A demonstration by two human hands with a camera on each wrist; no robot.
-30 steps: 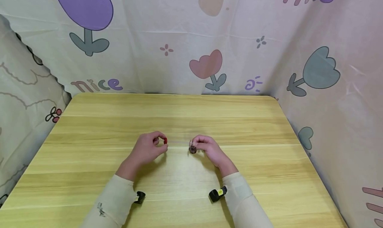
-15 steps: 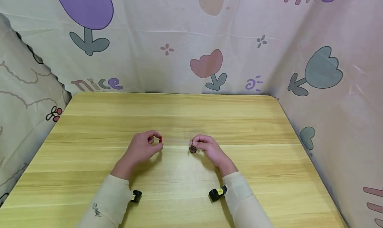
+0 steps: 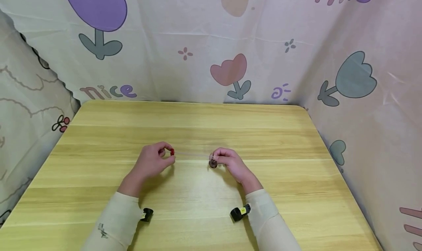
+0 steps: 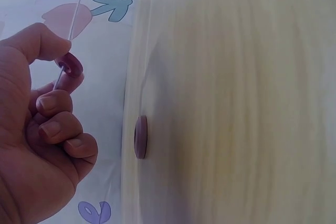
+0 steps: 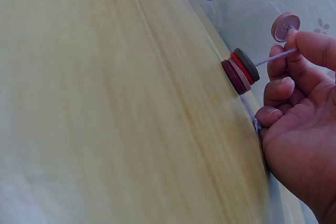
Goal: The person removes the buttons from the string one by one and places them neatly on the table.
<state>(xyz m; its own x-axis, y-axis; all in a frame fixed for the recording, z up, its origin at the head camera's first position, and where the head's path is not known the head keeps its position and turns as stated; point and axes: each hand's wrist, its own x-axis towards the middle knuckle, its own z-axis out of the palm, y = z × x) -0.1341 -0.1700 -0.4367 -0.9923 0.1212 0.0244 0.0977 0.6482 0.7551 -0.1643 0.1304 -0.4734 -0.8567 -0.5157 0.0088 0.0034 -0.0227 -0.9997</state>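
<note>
My left hand (image 3: 150,159) pinches a small red button (image 4: 75,65) between thumb and forefinger, its other fingers curled in the left wrist view. A thin pale string (image 4: 79,6) passes through this button and stretches across to my right hand (image 3: 232,165). There, thumb and forefinger pinch the string beside a pinkish button (image 5: 286,27) that stands at the fingertips. Below them hangs a stack of several buttons (image 5: 240,72), dark, red and pink, threaded on the same string. A knot (image 5: 256,124) in it shows near the curled lower fingers.
A wooden table (image 3: 211,214) lies under both hands, with patterned cloth (image 3: 158,68) behind and at the sides. Black wrist cameras (image 3: 240,213) sit on the sleeves. In the left wrist view another mauve button (image 4: 140,137) shows against the tabletop.
My left hand has moved left with the red button, away from the right hand, so more string shows between them. The right hand has stayed nearly in place.
</note>
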